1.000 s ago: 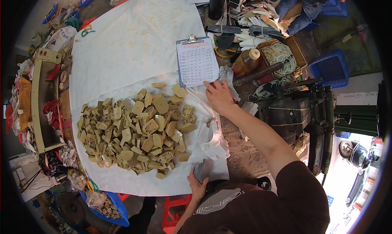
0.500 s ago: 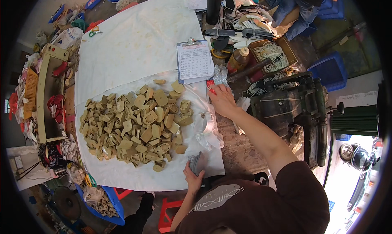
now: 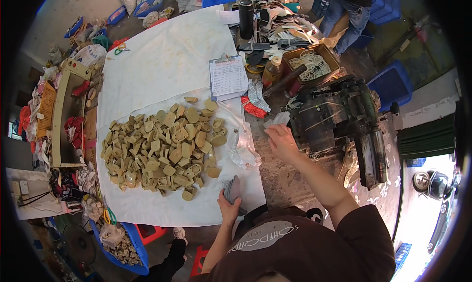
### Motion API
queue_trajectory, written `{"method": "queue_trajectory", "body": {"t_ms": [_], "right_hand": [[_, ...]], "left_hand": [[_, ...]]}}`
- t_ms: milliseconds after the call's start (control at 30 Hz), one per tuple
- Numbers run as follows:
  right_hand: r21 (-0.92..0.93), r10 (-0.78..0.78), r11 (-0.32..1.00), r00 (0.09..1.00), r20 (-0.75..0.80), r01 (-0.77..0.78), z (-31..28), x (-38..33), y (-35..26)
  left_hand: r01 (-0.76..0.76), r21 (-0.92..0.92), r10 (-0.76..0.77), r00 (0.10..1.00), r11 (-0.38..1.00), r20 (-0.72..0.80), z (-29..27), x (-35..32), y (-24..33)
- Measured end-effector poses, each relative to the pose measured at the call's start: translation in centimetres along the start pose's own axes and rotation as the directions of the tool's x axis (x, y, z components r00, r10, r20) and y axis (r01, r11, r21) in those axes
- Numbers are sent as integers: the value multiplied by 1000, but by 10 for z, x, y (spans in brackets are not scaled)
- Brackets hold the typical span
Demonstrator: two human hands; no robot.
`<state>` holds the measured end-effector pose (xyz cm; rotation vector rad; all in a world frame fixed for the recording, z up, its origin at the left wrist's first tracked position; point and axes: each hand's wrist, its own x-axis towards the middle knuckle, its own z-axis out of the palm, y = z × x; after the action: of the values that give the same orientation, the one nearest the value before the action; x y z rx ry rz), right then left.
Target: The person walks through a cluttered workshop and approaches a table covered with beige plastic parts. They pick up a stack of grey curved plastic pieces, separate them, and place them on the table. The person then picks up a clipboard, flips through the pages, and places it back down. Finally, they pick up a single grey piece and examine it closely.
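Note:
My left hand grips a small stack of flat grey pieces at the table's near edge. Its fingers wrap round the stack's left side. Beyond the bare stretch of cloth lies a big heap of khaki heel-shaped blocks. My right hand is off to the right of the cloth, fingers bent and closed on a crumpled translucent plastic bag. A red packet and a silvery strip lie just beyond it. Another clear plastic bag rests on the cloth's right edge.
A clipboard with paper lies on the white cloth; scissors are far left. To the right stand a dark heavy machine, a bottle and a box of cord. A person stands at the far right.
My right hand has left the red packet and moved nearer and to the right, onto the translucent plastic bag. My left hand keeps the grey stack, now tilted slightly. The whole view has shifted a little.

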<state>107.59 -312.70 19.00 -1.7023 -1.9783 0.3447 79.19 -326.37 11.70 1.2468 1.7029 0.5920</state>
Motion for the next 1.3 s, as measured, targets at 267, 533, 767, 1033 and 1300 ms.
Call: {"method": "queue_trajectory", "body": {"t_ms": [267, 533, 767, 1033, 1300], "right_hand": [[138, 50, 989, 999, 1, -50, -7, -10, -18], [401, 323, 813, 899, 295, -423, -3, -73, -46], [476, 150, 752, 822, 550, -456, 4, -112, -92], [654, 218, 417, 768, 602, -631, 9, -128, -119], [737, 222, -210, 702, 676, -643, -20, -129, -83]], "left_hand": [[35, -120, -34, 999, 992, 11, 2, 2, -7], [188, -515, -129, 980, 836, 150, -26, -11, 42], [162, -496, -44, 970, 853, 240, -30, -21, 85], [-19, -467, 163, 949, 884, 270, -3, -27, 95], [59, -501, 171, 900, 864, 401, 3, -45, 151]]}}
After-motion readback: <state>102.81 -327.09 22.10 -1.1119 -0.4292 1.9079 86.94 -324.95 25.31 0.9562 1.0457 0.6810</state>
